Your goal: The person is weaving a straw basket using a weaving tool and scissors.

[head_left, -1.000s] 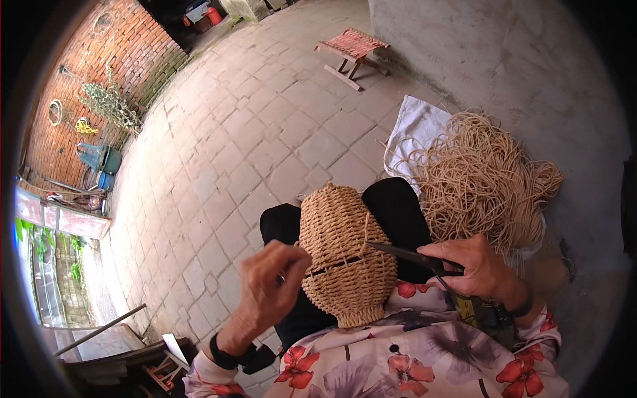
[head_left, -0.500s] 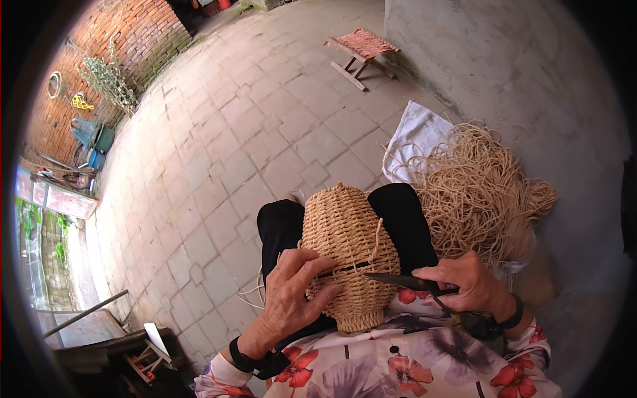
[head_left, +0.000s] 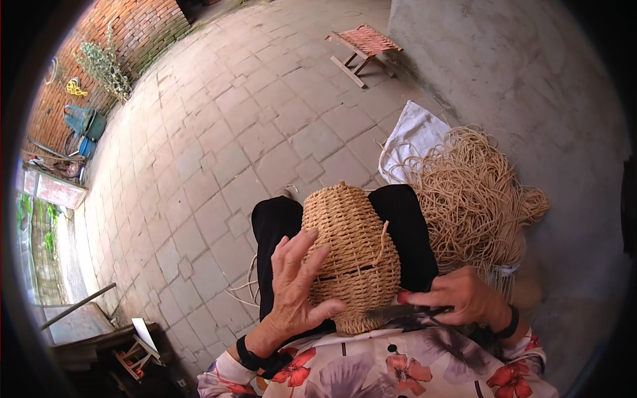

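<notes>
A woven basket (head_left: 352, 232) of tan twisted cord lies across my lap, its narrower rimmed end towards me. A short dark line crosses its weave, and a loose cord end sticks up on its right side. My left hand (head_left: 295, 285) is open over the basket's left side, fingers raised and spread, thumb pointing right. My right hand (head_left: 464, 296) is closed round a pair of dark scissors (head_left: 391, 311). Their blades, blurred by motion, point left over the basket's near end. The fingers hide most of the handles.
A big tangled heap of tan cord (head_left: 464, 199) lies to the right, partly over a white cloth (head_left: 411, 142). Beyond it stands a low folding stool (head_left: 363, 43) beside the grey wall (head_left: 504, 60). Paving stones cover the ground. At the lower left is dark wooden furniture (head_left: 86, 351).
My left hand has lifted its fingers off the dark line and spread them. My right hand has drawn the scissors down towards me, away from the line.
</notes>
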Demonstrator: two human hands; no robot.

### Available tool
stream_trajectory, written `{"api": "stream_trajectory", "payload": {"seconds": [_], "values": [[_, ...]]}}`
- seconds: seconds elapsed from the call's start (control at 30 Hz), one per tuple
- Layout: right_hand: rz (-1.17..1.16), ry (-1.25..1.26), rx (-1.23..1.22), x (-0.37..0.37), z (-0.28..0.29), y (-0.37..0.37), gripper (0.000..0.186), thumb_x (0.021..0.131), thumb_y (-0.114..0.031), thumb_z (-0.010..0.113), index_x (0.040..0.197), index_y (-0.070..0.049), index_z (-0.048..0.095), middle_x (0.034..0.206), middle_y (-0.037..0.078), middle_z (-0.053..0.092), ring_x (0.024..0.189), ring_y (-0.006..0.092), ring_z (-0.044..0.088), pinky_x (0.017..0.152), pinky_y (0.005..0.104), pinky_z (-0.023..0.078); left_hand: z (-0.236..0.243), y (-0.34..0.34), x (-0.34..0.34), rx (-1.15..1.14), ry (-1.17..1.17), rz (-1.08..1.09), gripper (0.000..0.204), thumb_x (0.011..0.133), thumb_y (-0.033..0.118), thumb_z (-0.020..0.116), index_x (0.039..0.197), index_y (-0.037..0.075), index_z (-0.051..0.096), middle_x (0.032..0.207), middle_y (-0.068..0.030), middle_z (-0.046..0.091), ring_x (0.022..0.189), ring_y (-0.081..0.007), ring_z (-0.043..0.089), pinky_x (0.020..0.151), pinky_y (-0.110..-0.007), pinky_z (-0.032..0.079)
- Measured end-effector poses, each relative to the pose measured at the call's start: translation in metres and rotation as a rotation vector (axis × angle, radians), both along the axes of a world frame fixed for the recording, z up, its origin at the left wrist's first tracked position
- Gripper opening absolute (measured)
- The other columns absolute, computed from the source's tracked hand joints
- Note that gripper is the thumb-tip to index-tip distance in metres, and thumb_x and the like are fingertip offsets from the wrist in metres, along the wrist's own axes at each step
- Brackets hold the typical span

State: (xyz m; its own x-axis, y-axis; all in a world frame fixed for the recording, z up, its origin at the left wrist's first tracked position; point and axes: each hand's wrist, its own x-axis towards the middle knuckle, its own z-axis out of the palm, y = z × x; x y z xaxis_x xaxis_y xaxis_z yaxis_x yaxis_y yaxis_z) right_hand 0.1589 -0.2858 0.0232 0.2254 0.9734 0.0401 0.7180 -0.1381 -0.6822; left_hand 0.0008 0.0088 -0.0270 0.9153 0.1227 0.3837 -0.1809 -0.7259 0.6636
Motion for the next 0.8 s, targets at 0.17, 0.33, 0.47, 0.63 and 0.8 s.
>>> {"api": "stream_trajectory", "payload": {"seconds": [0.17, 0.33, 0.47, 0.63, 0.8], "values": [[0.161, -0.049, -0.121, -0.016, -0.013, -0.004, 0.062, 0.075, -0.018, 0.077, 0.134, -0.025, 0.061, 0.081, 0.002, 0.053, 0.072, 0.0194, 0.059, 0.063, 0.0347, 0.049, -0.006, -0.011, 0.016, 0.150, 0.075, -0.157, 0.077, 0.080, 0.059, 0.071, 0.137, 0.009, 0.057, 0.144, -0.0132, 0.052, 0.137, -0.0333, 0.046, 0.115, -0.057, 0.025], [0.132, -0.222, -0.185, -0.035, -0.017, -0.003, 0.053, 0.081, -0.018, 0.071, 0.133, -0.023, 0.060, 0.087, 0.003, 0.055, 0.080, 0.0200, 0.061, 0.068, 0.0344, 0.050, -0.007, -0.017, 0.013, 0.045, -0.022, -0.195, 0.057, 0.082, 0.042, 0.077, 0.126, 0.008, 0.066, 0.134, -0.0095, 0.062, 0.131, -0.0316, 0.053, 0.115, -0.053, 0.028], [0.057, -0.359, -0.379, -0.047, -0.003, -0.005, 0.048, 0.083, -0.020, 0.068, 0.130, -0.017, 0.061, 0.088, 0.005, 0.058, 0.081, 0.0224, 0.061, 0.066, 0.0367, 0.053, -0.007, -0.009, 0.002, 0.000, -0.070, -0.077, 0.082, 0.080, 0.058, 0.073, 0.139, 0.005, 0.053, 0.144, -0.0181, 0.051, 0.136, -0.0354, 0.046, 0.117, -0.055, 0.022], [-0.050, -0.172, -0.202, -0.022, 0.007, 0.010, 0.050, 0.081, -0.023, 0.071, 0.129, -0.012, 0.060, 0.096, 0.008, 0.061, 0.088, 0.0262, 0.061, 0.074, 0.0404, 0.052, -0.027, -0.001, -0.017, -0.076, 0.016, 0.061, 0.098, 0.080, 0.072, 0.064, 0.146, 0.002, 0.044, 0.151, -0.0244, 0.040, 0.140, -0.0416, 0.039, 0.117, -0.058, 0.019], [-0.159, -0.213, 0.251, -0.017, -0.021, 0.080, 0.054, 0.088, -0.047, 0.068, 0.130, -0.013, 0.063, 0.139, 0.013, 0.052, 0.130, 0.0322, 0.048, 0.110, 0.0516, 0.030, -0.036, -0.006, -0.013, -0.052, 0.025, 0.013, 0.104, 0.076, 0.075, 0.065, 0.147, 0.002, 0.043, 0.153, -0.0241, 0.038, 0.142, -0.0415, 0.036, 0.117, -0.059, 0.020]]}}
